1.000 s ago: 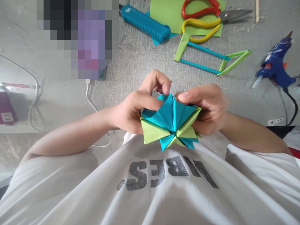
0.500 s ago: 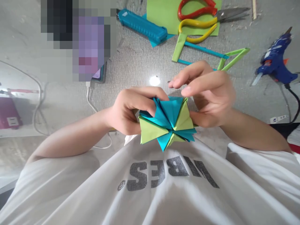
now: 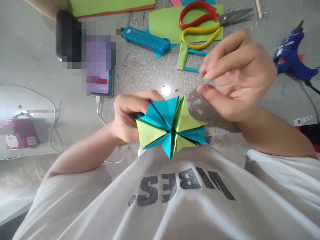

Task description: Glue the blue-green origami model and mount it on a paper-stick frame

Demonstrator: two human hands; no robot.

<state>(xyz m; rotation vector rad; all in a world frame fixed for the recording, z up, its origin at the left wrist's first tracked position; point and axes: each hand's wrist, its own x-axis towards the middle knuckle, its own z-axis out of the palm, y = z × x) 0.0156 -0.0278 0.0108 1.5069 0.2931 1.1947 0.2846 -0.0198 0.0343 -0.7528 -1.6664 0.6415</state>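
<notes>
A folded paper star (image 3: 172, 128) in blue and light green is held up in front of my shirt, its points fanning out around a centre. My left hand (image 3: 131, 113) grips its left side, with fingers behind and between the blue folds. To the right, my right hand (image 3: 237, 76) is raised off the star, thumb apart from the curled fingers and nothing between them. Its fingertips overlap, in view, a thin frame of blue and green paper strips (image 3: 183, 56) on the table; part of that frame is hidden behind the hand.
Red-and-yellow-handled scissors (image 3: 200, 28) lie on a green paper sheet (image 3: 162, 21), beside a blue cutter knife (image 3: 146, 40). A blue glue gun (image 3: 291, 56) rests at the right. On the left are a phone (image 3: 101, 88) with a cable and a purple box (image 3: 22, 133).
My right hand has let go of the paper star and moved up and right. The star, still in my left hand, has shifted slightly left and its folds look more spread.
</notes>
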